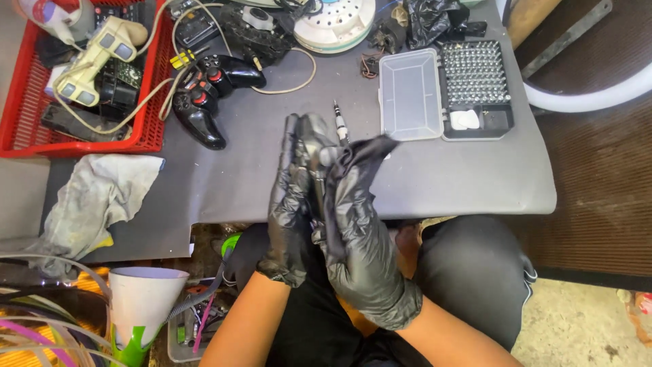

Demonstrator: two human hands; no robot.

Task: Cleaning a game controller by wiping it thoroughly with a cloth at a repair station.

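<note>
Both my hands wear black gloves and are pressed close together above the near edge of the grey mat [462, 183]. My left hand [288, 204] and my right hand [356, 224] clasp a dark game controller [314, 139] between them, seen edge-on. A small screwdriver [339, 124] with a metal tip lies on the mat just beyond my fingertips. The controller's faces are hidden by my palms.
An open bit case [445, 92] with several bits sits at the right. A black and red gamepad [207, 88] lies at the left, beside a red basket [27, 109] of old controllers. A dirty rag [102, 197] and a white lamp [142, 299] are near-left.
</note>
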